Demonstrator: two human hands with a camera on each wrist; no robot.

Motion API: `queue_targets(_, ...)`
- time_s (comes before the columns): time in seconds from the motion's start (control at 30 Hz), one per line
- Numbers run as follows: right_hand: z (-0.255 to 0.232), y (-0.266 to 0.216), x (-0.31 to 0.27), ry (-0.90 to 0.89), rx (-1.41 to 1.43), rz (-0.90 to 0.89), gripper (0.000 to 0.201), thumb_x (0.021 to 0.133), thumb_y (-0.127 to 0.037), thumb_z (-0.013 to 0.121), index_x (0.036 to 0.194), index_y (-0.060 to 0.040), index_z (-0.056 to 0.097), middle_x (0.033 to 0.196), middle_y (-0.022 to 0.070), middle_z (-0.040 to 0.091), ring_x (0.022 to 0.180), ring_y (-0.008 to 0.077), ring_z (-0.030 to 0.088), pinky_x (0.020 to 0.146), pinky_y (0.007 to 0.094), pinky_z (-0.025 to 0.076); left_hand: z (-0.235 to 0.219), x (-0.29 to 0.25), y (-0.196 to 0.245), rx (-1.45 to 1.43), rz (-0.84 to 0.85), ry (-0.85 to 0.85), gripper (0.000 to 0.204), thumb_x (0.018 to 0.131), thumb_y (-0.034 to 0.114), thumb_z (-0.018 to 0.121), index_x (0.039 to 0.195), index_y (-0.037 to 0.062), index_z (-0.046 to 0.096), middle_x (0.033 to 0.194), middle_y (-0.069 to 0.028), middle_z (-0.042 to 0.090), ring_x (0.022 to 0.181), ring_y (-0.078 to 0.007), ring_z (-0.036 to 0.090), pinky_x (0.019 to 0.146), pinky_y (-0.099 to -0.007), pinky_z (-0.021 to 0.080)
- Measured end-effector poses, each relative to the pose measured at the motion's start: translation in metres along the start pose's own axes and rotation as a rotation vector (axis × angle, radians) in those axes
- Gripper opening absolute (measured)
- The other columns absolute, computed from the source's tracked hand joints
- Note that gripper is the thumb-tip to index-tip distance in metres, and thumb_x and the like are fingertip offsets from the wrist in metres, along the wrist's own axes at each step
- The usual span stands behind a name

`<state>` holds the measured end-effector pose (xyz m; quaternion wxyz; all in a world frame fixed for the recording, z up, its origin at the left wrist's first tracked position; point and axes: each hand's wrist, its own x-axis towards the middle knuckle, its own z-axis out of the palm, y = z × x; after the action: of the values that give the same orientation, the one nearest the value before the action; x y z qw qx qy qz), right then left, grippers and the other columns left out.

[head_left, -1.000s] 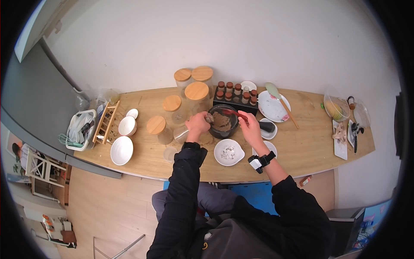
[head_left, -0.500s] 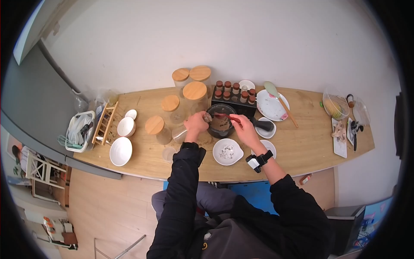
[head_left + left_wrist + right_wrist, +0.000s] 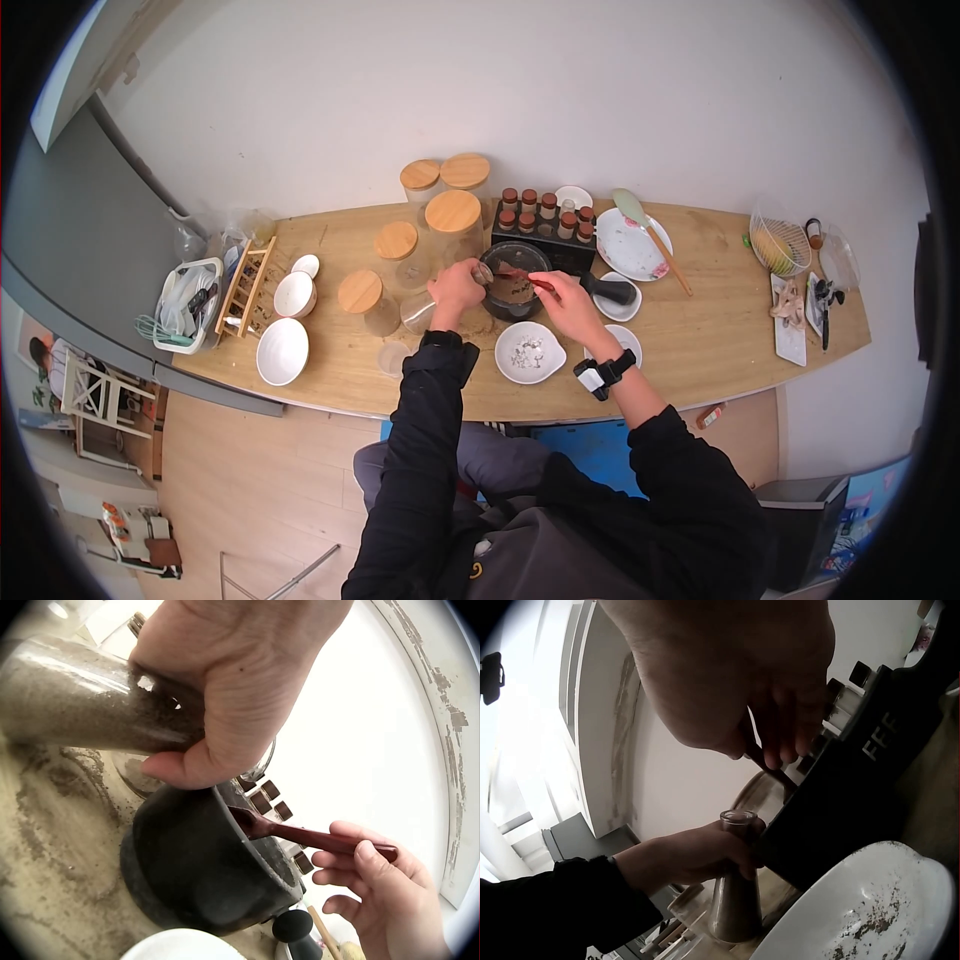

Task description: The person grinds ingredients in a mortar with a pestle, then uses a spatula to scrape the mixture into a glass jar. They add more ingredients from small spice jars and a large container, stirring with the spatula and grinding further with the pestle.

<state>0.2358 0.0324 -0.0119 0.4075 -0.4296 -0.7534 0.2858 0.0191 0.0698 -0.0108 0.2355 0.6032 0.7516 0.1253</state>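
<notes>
A clear glass bottle (image 3: 82, 697) of brown powder lies tipped in my left hand (image 3: 456, 287), which grips it around the neck. Its mouth is at the left rim of a black mortar (image 3: 195, 862), which has brown powder inside. Between thumb and fingers my right hand (image 3: 567, 300) pinches the handle of a dark red spoon (image 3: 315, 838). The spoon's head reaches inside the mortar, close to the bottle's mouth, its tip partly hidden by the rim. Just in front of the mortar sits a white spouted bowl (image 3: 557, 352) with small pale bits in it.
Behind the mortar stands a black rack (image 3: 545, 246) of small brown-capped jars. Wooden-lidded glass jars (image 3: 453, 211) crowd the left side. To the right, a black pestle (image 3: 612, 291) rests on a white dish (image 3: 625, 312), below a floral plate (image 3: 622, 255). White bowls (image 3: 283, 351) stand farther left.
My right hand has shifted slightly left, bringing the spoon's head across the mortar toward the bottle's mouth. The left hand keeps the bottle tipped in nearly the same place.
</notes>
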Motion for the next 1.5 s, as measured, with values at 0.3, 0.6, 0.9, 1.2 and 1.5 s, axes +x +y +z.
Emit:
queue_targets(0.3,-0.002,0.0,0.004,0.033,-0.109,-0.04,0.021,0.09,-0.012,0.056,0.11,-0.0074,0.061,0.098,0.0097,0.062,0.081,0.0228,0.062,0.068,0.0305,0.05,-0.001,-0.001,0.001,-0.001,0.001,-0.001,0.038,0.067,0.012,0.062,0.101,0.0298,0.064,0.103,0.0006,0.066,0.109,-0.0245,0.055,0.096,-0.0492,0.034)
queue_targets(0.6,-0.006,0.005,0.009,0.15,-0.116,0.038,0.019,0.09,-0.016,0.057,0.106,-0.007,0.061,0.095,0.0109,0.063,0.079,0.0246,0.063,0.07,0.033,0.049,0.001,0.0,-0.001,-0.003,0.005,-0.004,0.039,0.068,0.012,0.061,0.102,0.03,0.064,0.104,0.0007,0.066,0.109,-0.0246,0.055,0.094,-0.0485,0.035)
queue_targets(0.9,0.001,0.037,0.013,0.172,0.251,0.402,0.025,0.093,-0.023,0.054,0.104,-0.0016,0.06,0.084,0.0088,0.065,0.064,0.0147,0.06,0.06,0.0276,0.049,0.0,0.0,-0.001,-0.002,0.005,-0.006,0.038,0.068,0.012,0.061,0.101,0.0295,0.064,0.104,0.0009,0.066,0.11,-0.0243,0.056,0.094,-0.049,0.035)
queue_targets(1.2,0.018,0.048,0.001,0.254,0.783,0.627,0.027,0.096,-0.024,0.051,0.112,-0.003,0.058,0.083,0.0039,0.062,0.064,0.0087,0.055,0.058,0.0224,0.046,0.0,-0.001,0.0,-0.001,0.004,0.014,0.037,0.068,0.012,0.06,0.101,0.0291,0.065,0.104,-0.0002,0.066,0.11,-0.0248,0.056,0.095,-0.0488,0.034)
queue_targets(1.5,0.012,0.047,-0.003,0.338,1.058,0.671,0.026,0.096,-0.023,0.05,0.114,-0.0036,0.056,0.085,0.0028,0.06,0.07,0.0104,0.056,0.063,0.0235,0.047,0.001,0.001,-0.002,0.014,0.016,0.008,0.038,0.067,0.013,0.061,0.102,0.0288,0.064,0.103,-0.0007,0.066,0.109,-0.0257,0.056,0.094,-0.049,0.036)
